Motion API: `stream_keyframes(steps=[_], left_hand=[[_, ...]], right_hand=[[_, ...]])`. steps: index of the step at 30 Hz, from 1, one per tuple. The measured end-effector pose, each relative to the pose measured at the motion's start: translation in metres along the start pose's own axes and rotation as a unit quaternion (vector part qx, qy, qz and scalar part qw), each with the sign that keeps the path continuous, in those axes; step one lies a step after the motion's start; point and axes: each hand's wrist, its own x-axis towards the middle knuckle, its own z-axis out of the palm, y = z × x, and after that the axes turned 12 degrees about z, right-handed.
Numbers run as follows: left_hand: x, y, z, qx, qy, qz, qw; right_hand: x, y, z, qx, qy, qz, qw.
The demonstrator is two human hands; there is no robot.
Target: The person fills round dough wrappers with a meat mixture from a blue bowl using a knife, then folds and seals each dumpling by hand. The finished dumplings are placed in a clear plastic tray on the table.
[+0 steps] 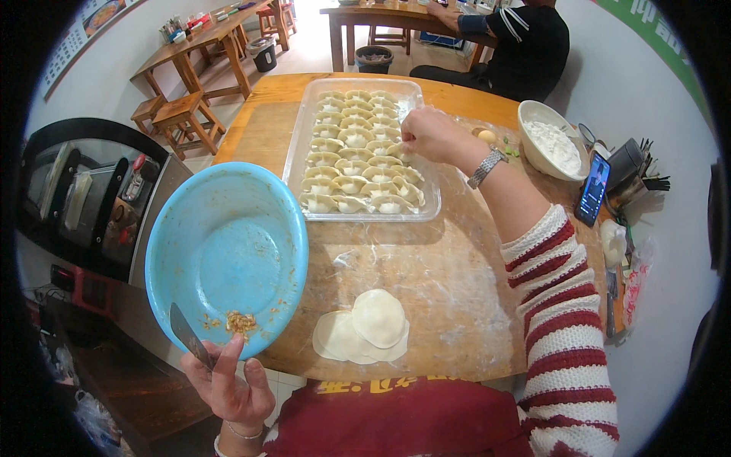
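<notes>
My left hand (234,380) is at the near rim of a light blue plastic basin (240,251) and holds a flat metal spatula (188,334) between its fingers. A small lump of minced filling (240,323) lies low in the basin. My right hand (431,134) reaches over the right edge of a clear plastic tray (371,217), its fingertips closed at a dumpling (404,150); whether they still grip it is unclear. Rows of pleated dumplings (354,137) fill much of the tray. Several round dough wrappers (378,319) lie overlapped on the floured board (445,285) near me.
A white bowl of flour (551,143) stands at the back right, with a lit phone (594,185) leaning near a utensil holder (625,191). An egg (486,136) lies beyond my right wrist. A seated person (525,51) is at a table behind. A glass-fronted cabinet (85,194) stands left.
</notes>
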Motion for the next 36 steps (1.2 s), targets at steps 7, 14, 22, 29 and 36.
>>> stream_keyframes(steps=[7,14,22,29,36], left_hand=[[-0.003,-0.006,-0.006,0.022,0.000,0.038,0.999],[-0.031,0.008,-0.019,-0.026,0.015,0.009,1.000],[-0.040,0.029,-0.036,-0.049,0.043,0.029,0.997],[-0.052,0.044,-0.046,-0.088,0.036,0.013,0.995],[-0.067,0.046,-0.047,-0.065,0.044,0.026,0.997]], right_hand=[[-0.015,0.007,-0.005,-0.008,0.063,-0.034,0.997],[-0.121,-0.048,-0.026,0.133,0.024,-0.073,0.988],[-0.207,-0.100,0.051,0.201,-0.068,-0.092,0.973],[-0.209,-0.102,0.075,0.208,0.016,-0.142,0.968],[-0.197,-0.094,0.084,0.200,-0.004,-0.164,0.966]])
